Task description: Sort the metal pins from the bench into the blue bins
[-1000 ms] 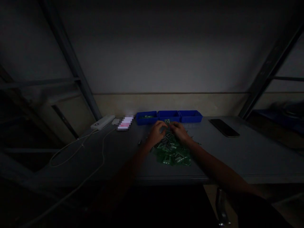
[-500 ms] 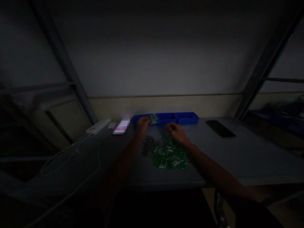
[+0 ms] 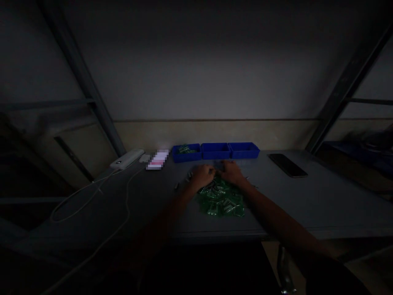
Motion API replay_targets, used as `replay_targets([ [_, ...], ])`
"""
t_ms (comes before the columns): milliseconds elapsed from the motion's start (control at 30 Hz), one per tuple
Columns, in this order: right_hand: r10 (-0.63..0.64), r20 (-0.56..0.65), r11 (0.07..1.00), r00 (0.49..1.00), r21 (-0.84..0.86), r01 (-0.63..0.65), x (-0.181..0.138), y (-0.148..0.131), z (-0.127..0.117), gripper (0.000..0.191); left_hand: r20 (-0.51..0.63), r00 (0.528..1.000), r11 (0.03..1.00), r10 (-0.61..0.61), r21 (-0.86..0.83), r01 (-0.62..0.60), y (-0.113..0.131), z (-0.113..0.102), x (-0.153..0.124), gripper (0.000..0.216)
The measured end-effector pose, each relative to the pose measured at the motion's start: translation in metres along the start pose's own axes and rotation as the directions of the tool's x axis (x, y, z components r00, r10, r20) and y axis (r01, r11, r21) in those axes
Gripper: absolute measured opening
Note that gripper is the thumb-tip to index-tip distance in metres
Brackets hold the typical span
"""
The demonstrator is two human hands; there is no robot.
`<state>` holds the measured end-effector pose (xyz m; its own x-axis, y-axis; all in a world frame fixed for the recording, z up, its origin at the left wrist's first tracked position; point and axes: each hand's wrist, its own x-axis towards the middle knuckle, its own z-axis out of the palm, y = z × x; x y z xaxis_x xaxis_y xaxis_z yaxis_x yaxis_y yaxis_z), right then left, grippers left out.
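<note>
My left hand [image 3: 204, 176] is at the far side of a heap on the table, its fingers curled together; what they hold, if anything, is too dark to make out. Close beside it, my right hand [image 3: 232, 172] also has bent fingers over the heap's far edge, with their contents hidden. Green-tinted clear packets [image 3: 221, 205] with small metallic cylinders inside make up the near part of the heap. Loose small metal cylinders [image 3: 189, 175] lie left of it, partly covered by my left hand. Similar green packets [image 3: 185, 149] lie in the left blue bin [image 3: 187, 157].
Two more blue bins, the middle bin [image 3: 215, 155] and right bin [image 3: 245, 154], stand in the row by the wall. A dark phone [image 3: 287, 165] lies right. At left are a lit phone [image 3: 158, 159], a white power bank [image 3: 127, 158] and a trailing white cable [image 3: 128, 200].
My left hand has left the left bin, where it held a green packet, and come down right to the heap; that packet is out of its fingers. My right hand has shifted slightly nearer.
</note>
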<state>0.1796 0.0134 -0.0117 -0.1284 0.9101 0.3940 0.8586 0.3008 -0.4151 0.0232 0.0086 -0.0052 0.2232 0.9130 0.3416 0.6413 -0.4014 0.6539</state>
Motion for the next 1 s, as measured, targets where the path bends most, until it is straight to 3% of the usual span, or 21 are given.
replay_targets([
  [133,-0.023,-0.001,1.0,1.0,0.009,0.023,0.002,-0.002,0.006,0.042,0.046,0.998,0.999,-0.031,-0.03,0.032,0.004,-0.004,-0.005,0.008],
  [267,0.04,-0.098,0.973,0.994,0.229,-0.017,0.004,-0.005,0.004,0.043,0.037,0.999,0.998,-0.021,-0.053,0.023,0.008,-0.013,-0.009,0.013],
  [367,0.032,-0.218,0.936,0.975,0.348,0.047,0.002,-0.012,-0.002,0.037,-0.015,0.998,0.982,-0.065,-0.181,0.061,0.01,-0.016,-0.007,0.028],
  [467,-0.091,-0.302,0.916,0.949,0.348,0.199,-0.003,-0.023,-0.008,0.022,0.007,0.975,0.873,-0.22,-0.444,0.2,0.009,-0.018,-0.002,0.044],
  [567,-0.242,-0.299,0.892,0.923,0.305,0.333,-0.01,-0.033,-0.012,0.019,0.126,0.937,0.686,-0.327,-0.65,0.327,0.006,-0.021,0.002,0.043],
  [633,-0.303,-0.294,0.881,0.907,0.278,0.384,-0.013,-0.037,-0.014,0.02,0.168,0.928,0.598,-0.332,-0.723,0.345,0.004,-0.024,0.003,0.031],
  [700,-0.323,-0.288,0.881,0.902,0.257,0.398,-0.015,-0.039,-0.015,0.019,0.14,0.941,0.571,-0.308,-0.764,0.301,0.003,-0.027,0.002,0.022],
  [767,-0.296,-0.286,0.896,0.911,0.248,0.368,-0.015,-0.04,-0.016,0.017,0.054,0.963,0.61,-0.263,-0.764,0.209,0.003,-0.03,0.002,0.019],
  [867,-0.14,-0.266,0.909,0.954,0.348,0.231,-0.013,-0.039,-0.016,0.013,-0.109,0.985,0.761,-0.133,-0.648,0.031,0.006,-0.032,-0.001,0.017],
  [1000,0.086,-0.046,0.759,0.995,0.65,-0.035,-0.008,-0.035,-0.016,0.039,-0.181,0.97,0.941,0.163,-0.266,-0.208,0.013,-0.031,-0.01,0.017],
])
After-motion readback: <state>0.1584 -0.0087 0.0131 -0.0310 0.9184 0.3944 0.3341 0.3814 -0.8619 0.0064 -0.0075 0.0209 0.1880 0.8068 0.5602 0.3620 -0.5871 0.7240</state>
